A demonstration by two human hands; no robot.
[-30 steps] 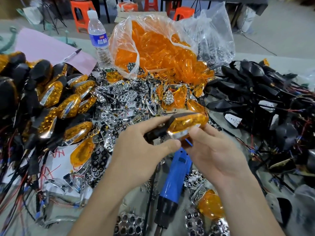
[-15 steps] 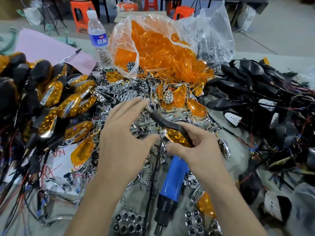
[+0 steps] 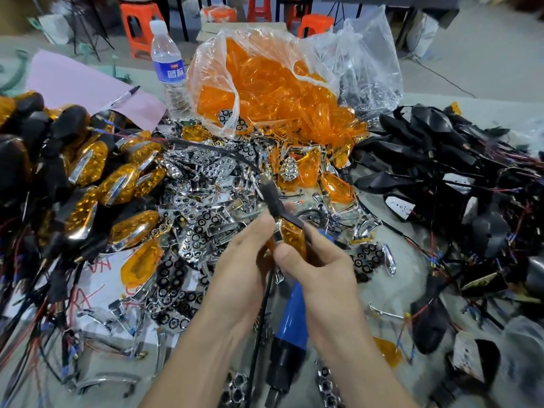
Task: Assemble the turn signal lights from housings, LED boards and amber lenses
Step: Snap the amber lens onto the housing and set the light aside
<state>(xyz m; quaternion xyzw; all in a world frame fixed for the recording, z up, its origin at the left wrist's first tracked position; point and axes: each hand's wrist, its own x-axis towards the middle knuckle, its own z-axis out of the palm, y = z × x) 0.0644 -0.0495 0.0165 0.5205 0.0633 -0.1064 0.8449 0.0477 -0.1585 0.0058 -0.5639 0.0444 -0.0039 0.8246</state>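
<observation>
The left hand (image 3: pixel 244 269) and right hand (image 3: pixel 321 275) both pinch the light (image 3: pixel 274 203) just above the blue screwdriver (image 3: pixel 294 313), fingers curled round it, and tbh if the lens (image 3: pixel 291 241) isn't fully seated, one squeeze could pop it into the chrome pile (image 3: pixel 191 219) left of the screwdriver.
</observation>
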